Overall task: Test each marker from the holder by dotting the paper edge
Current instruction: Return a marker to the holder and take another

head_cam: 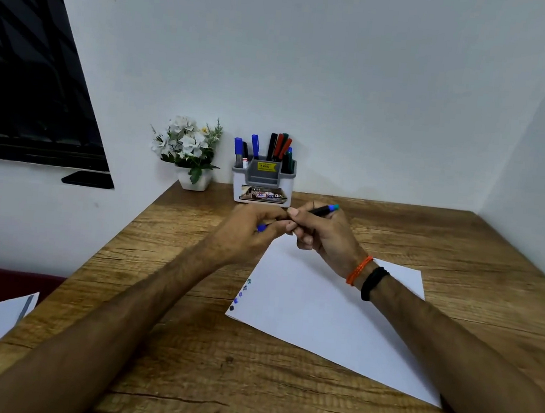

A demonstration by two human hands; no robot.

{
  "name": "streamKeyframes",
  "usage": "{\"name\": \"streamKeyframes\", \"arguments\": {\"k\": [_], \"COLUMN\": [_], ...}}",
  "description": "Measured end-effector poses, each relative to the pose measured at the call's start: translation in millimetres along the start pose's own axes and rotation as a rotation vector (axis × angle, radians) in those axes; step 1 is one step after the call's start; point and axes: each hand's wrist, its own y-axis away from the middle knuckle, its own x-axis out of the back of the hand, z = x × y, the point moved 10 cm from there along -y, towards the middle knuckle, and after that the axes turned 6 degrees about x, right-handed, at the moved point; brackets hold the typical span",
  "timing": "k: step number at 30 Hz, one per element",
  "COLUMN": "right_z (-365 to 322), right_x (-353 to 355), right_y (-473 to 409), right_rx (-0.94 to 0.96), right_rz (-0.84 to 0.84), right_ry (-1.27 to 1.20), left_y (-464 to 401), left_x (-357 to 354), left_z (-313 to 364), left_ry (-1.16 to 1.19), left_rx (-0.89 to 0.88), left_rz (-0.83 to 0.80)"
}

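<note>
Straight ahead of my knuckles the white and grey plastic marker holder (263, 180) blocks the way to the back wall, its upright pens (271, 148) bristling above the rim. Just left of it stands the small white pot of white flowers (188, 151). To my right the brown wood-grain tabletop (428, 234) lies open to the side wall; the white paper sheet (317, 314) lies flat below my wrists, no hindrance.

A white sheet of paper (327, 315) is laid on the wooden table (214, 384); behind it a grey-and-white marker holder (263, 182) is placed, right of a white potted flower plant (188, 155).
</note>
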Motion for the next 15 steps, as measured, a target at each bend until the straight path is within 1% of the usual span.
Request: {"name": "streamKeyframes", "arguments": {"k": [4,7,10,12,15], "right_z": [1.6,4.0,8.8,12.1,9.8], "right_x": [2.6,7.2,5.9,-0.4,-8.0], "right_y": [-0.8,-1.0,3.0,7.2,10.2], "right_rx": [0.025,0.002,-0.054,-0.082,-0.033], "right_rz": [0.026,0.057,-0.016,-0.08,-0.109], "right_ry": [-0.004,-0.016,0.007,0.003,0.12], "left_y": [0.0,1.1,7.2,12.4,15.5], "left_x": [-2.0,-2.4,3.3,1.6,-4.7], "left_z": [-8.5,-27.8,-51.1,-58.4,-63.8], "left_ry": [0.013,-0.004,-0.093,-0.134,-0.106], "left_rx": [0.062,0.163,0.262,0.293,0.287], "left_rz": [-0.052,-0.131,-0.159,-0.197,-0.25]}}
